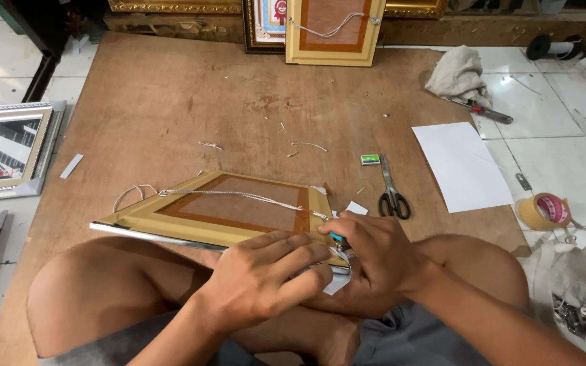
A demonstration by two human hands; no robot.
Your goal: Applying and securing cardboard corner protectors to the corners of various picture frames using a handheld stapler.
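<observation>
The frame (pixel 225 210) is pinned flat by the left hand (pixel 266 274); a blue tool (pixel 337 236) is clamped in the right hand (pixel 374 254) at the corner, best kept steady.

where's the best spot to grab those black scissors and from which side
Judging by their pose, take the scissors by the black loop handles, which lie at the end nearest the person with the closed blades pointing away. Come from above, right hand side; they lie flat on the wooden board.
</observation>
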